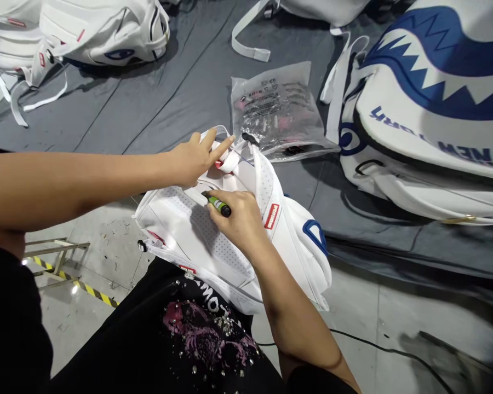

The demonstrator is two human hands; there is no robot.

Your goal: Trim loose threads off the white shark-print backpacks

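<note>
A white backpack (pixel 230 241) with red labels and a blue-outlined patch lies across my lap, against the table's edge. My left hand (pixel 199 158) rests on its upper part near the white straps, fingers spread. In my right hand (pixel 238 216) is a green marker with black ends (pixel 217 204); its far end points at the bag's back panel, just below my left hand. Whether its tip touches the fabric is hard to tell. A black buckle (pixel 250 138) sits at the top of a shoulder strap.
On the grey-covered table (pixel 168 104) lies a clear plastic bag (pixel 279 109). A large white and blue backpack (pixel 427 131) stands at the right, more white bags (pixel 107 33) at the back left. A metal frame (pixel 61 249) is on the floor, lower left.
</note>
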